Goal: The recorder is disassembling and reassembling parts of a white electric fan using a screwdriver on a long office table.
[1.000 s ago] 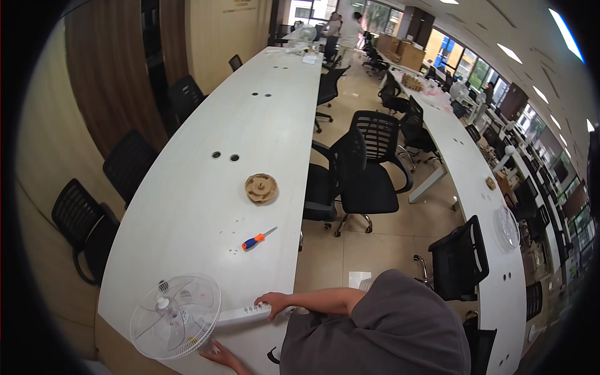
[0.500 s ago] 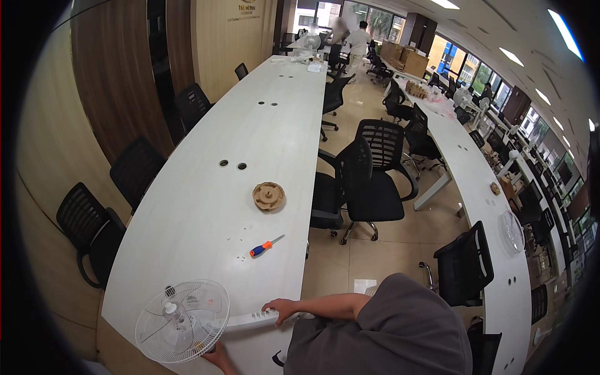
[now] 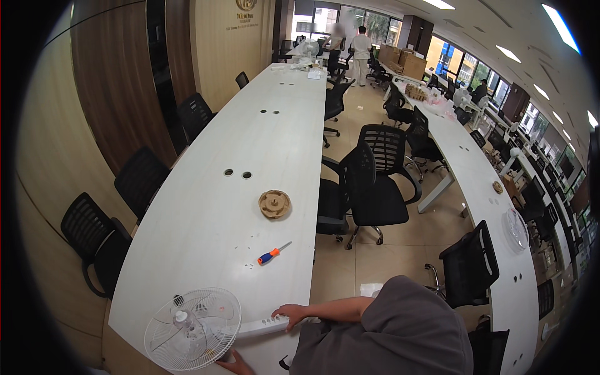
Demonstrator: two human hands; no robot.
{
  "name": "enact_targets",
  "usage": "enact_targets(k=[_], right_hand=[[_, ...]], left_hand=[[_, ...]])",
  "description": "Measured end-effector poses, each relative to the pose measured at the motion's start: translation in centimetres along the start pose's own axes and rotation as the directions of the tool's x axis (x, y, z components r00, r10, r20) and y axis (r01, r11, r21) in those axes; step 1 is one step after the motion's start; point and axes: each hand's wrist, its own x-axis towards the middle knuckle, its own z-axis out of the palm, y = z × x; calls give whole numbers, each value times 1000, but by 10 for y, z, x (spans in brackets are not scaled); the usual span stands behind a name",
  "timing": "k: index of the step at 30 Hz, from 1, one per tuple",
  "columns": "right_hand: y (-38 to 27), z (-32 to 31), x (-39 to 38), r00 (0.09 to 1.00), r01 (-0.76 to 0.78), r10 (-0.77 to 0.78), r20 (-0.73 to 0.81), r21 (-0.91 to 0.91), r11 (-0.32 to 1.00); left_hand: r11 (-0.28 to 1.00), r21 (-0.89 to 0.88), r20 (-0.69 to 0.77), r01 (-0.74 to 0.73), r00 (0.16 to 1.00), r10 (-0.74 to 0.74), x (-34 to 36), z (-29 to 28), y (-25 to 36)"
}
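A white table fan (image 3: 187, 328) lies on its side at the near end of the long table, guard facing up. My right hand (image 3: 290, 314) is wrapped over the button end of its white column (image 3: 262, 326). My left hand (image 3: 234, 364) reaches to the lower right rim of the guard, its fingers mostly hidden there. Farther up the tabletop lie an orange-and-blue screwdriver (image 3: 270, 255), small bits (image 3: 249, 266) beside it, and a round brown moulded packing piece (image 3: 275, 204).
Black chairs (image 3: 381, 200) line both sides of the long table (image 3: 212, 231). A second table (image 3: 475, 169) at right holds a fan guard (image 3: 515, 229) and packing. At the back are cardboard boxes (image 3: 412, 65) and people (image 3: 360, 53).
My left hand has moved up against the fan's guard, and its fingers are now more hidden. The view has shifted slightly, putting the scene lower and farther right. The distant people have changed posture.
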Motion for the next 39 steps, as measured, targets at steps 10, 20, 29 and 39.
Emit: enact_targets(k=[10, 20, 29, 39], right_hand=[[-4, -3, -23, 987, -61, 38, -153, -151, 987], [58, -28, -59, 724, -555, 365, -586, -180, 812], [13, -47, -25, 740, -637, 649, -175, -490, 594], [53, -55, -40, 770, -633, 556, -312, -479, 608]], left_hand=[[832, 552, 58, -62, 998, 36, -68, -42, 34], [672, 695, 126, -255, 964, 235, -80, -40, 8], [657, 722, 112, -217, 974, 199, -77, -47, 37], [712, 692, 72, -117, 993, 93, -75, -23, -10]])
